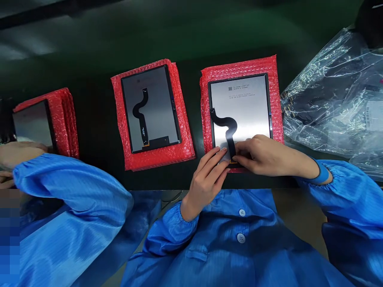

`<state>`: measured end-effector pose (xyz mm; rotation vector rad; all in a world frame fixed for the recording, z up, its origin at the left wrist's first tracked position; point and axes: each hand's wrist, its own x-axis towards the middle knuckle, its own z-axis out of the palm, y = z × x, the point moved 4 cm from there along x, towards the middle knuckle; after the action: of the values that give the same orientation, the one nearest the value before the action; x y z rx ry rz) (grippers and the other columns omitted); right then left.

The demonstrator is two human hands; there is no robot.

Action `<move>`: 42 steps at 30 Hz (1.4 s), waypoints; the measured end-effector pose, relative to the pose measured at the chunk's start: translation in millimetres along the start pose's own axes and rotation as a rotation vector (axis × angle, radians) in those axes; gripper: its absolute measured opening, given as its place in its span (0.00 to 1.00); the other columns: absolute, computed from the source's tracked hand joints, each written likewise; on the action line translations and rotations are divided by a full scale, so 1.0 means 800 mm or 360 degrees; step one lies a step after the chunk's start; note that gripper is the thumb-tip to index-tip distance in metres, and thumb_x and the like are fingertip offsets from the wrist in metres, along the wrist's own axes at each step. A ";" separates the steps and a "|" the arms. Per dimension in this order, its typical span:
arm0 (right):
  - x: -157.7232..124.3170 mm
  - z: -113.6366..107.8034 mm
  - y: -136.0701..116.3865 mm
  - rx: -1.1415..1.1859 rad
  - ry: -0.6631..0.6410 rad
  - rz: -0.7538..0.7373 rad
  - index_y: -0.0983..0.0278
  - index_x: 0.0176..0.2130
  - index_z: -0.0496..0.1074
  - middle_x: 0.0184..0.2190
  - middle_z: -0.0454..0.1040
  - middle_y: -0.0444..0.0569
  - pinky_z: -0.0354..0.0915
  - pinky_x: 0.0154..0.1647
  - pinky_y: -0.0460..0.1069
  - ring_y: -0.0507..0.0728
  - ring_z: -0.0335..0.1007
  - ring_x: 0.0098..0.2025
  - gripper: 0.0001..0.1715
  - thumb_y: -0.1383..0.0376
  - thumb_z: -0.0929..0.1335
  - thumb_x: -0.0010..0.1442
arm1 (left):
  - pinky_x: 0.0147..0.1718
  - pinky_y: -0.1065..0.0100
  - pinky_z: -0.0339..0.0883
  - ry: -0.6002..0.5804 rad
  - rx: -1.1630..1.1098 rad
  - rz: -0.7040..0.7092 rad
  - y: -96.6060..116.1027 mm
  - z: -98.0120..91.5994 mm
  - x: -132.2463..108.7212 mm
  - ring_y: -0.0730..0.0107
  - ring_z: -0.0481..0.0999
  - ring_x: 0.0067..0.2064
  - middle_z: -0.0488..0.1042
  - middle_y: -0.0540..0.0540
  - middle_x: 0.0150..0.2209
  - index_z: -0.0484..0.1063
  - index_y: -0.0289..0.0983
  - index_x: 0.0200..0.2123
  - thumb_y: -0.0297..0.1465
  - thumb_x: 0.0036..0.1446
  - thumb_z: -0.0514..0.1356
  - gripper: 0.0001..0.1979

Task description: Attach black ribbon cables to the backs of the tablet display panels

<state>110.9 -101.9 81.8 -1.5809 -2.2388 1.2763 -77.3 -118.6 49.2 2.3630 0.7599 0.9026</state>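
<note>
A display panel lies back side up on a red bubble-wrap pad, with a black flex cable curling down its middle. My left hand rests its fingertips on the panel's near edge, just left of the cable's end. My right hand is closed in a pinch on the lower end of the flex cable. A second panel with its own flex cable lies on another red pad to the left, untouched.
A co-worker's blue sleeve and hand reach in at the left, next to a third panel on red wrap. Crumpled clear plastic bags lie at the right. The table top is dark green.
</note>
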 end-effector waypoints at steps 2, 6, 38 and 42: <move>0.000 0.001 0.001 0.0044 0.0018 0.0030 0.66 0.34 0.73 0.24 0.72 0.44 0.52 0.26 0.47 0.51 0.61 0.23 0.09 0.70 0.67 0.69 | 0.61 0.48 0.77 0.0001 -0.0002 0.0012 0.000 0.000 0.000 0.53 0.72 0.66 0.77 0.35 0.60 0.73 0.33 0.54 0.21 0.64 0.65 0.15; -0.001 0.001 0.001 0.0152 0.0049 0.0141 0.66 0.32 0.72 0.21 0.70 0.42 0.52 0.25 0.47 0.50 0.58 0.21 0.11 0.71 0.67 0.68 | 0.61 0.49 0.77 -0.0017 0.0015 0.0042 0.000 0.001 -0.001 0.53 0.72 0.67 0.77 0.34 0.60 0.74 0.32 0.54 0.21 0.65 0.65 0.15; 0.007 -0.004 0.009 0.0651 0.0109 0.0227 0.64 0.28 0.72 0.17 0.71 0.41 0.59 0.21 0.46 0.51 0.66 0.17 0.14 0.67 0.68 0.67 | 0.65 0.46 0.68 -0.0309 0.0235 0.0001 0.008 0.000 -0.001 0.46 0.65 0.71 0.68 0.32 0.68 0.72 0.34 0.62 0.40 0.67 0.63 0.25; 0.003 -0.024 0.018 0.0682 0.0520 0.0421 0.66 0.37 0.77 0.18 0.72 0.43 0.63 0.24 0.48 0.54 0.69 0.18 0.10 0.64 0.68 0.68 | 0.64 0.48 0.67 -0.0135 -0.0034 -0.0251 0.002 -0.016 0.004 0.48 0.69 0.68 0.70 0.34 0.67 0.75 0.37 0.58 0.42 0.70 0.59 0.21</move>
<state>130.5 -87.2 83.3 -1.7883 -1.4843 1.3266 -84.0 -114.5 59.9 2.2706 0.8836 0.7365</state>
